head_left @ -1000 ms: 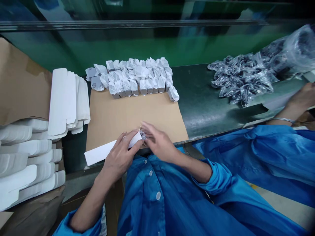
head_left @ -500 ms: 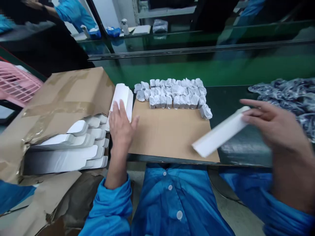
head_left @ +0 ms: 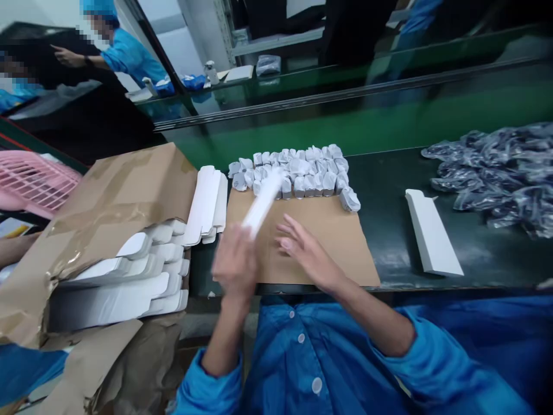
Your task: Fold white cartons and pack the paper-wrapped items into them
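A narrow white carton (head_left: 262,202), blurred by motion, rises from my left hand (head_left: 235,262), whose fingers are closed round its lower end. My right hand (head_left: 309,253) is just to the right of it, fingers apart and holding nothing, over a brown cardboard sheet (head_left: 319,242). Along the sheet's far side stand rows of small paper-wrapped pieces (head_left: 302,170). Left of the sheet lies a stack of flat white cartons (head_left: 206,202). Another white carton (head_left: 433,236), shaped into a long box, rests on the dark bench to the right.
A large torn cardboard box (head_left: 125,184) at left holds many folded white cartons (head_left: 147,276). Clear-bagged dark items (head_left: 505,173) are heaped at far right. A pink basket (head_left: 38,181) stands far left. A co-worker (head_left: 129,55) is behind the glass partition.
My right hand has let go of a white carton on the bench at right and come to the middle. My left hand has taken a carton from the stack and moved right.
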{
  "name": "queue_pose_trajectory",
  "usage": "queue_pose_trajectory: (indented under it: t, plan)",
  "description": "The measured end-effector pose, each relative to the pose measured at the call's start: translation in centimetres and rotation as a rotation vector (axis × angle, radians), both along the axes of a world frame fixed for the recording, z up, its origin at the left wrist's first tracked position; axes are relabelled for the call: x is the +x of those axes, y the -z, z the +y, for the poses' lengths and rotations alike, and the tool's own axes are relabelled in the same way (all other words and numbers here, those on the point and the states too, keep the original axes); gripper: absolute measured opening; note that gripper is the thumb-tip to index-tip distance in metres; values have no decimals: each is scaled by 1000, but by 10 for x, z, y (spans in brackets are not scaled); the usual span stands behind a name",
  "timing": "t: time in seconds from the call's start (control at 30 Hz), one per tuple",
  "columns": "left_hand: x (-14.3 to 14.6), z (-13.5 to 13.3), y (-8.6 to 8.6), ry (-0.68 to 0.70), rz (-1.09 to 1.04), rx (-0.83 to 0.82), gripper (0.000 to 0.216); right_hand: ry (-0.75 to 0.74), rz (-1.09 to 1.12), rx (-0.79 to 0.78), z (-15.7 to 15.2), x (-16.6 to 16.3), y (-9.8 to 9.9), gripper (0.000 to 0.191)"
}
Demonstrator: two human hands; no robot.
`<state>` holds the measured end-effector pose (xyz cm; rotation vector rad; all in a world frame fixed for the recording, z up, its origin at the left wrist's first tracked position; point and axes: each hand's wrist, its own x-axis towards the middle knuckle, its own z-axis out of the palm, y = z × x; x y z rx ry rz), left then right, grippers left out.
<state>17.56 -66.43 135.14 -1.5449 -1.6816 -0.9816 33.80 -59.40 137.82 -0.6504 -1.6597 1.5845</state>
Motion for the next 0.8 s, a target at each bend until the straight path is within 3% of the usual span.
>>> queue_pose_trajectory:
  t: [0.07,0.1,0.13,0.2,0.27,0.3,0.37,0.43,0.5,0.57,0.67,0.8]
  plan:
    - [34,-19,2,265,7,-113,59,83,42,-51,9,-8,0,41]
    - [44,-29,-1,295,-69,-122,73,63,-3,-28,18,-2,-2,34]
    - [48,-36,-7,265,-188,-73,82,-24,-84,24,28,8,-7,29]
    - [40,-44,-25,210,-541,-8,86,-350,-293,190,46,36,-21,22]
    - [19,-42,-39,295,-862,-207,71,-651,-474,375,55,59,-34,19]
    - [10,-37,-43,345,-972,-354,59,-696,-551,471,55,67,-39,19]
    - [-2,-28,-43,372,-1117,-517,41,-536,-688,691,44,72,-40,31]
    - [-4,-21,-37,347,-1221,-472,37,-226,-793,934,26,69,-33,60]
    - [-1,-18,-31,368,-1290,-465,40,-34,-859,1143,10,64,-23,78]
    - [0,-19,-31,429,-1298,-580,43,-23,-882,1279,2,61,-17,72]
    - [-4,-23,-37,506,-1191,-734,41,-93,-830,1354,5,62,-19,62]
    - [-9,-23,-38,532,-1170,-726,39,-131,-789,1389,11,67,-31,57]
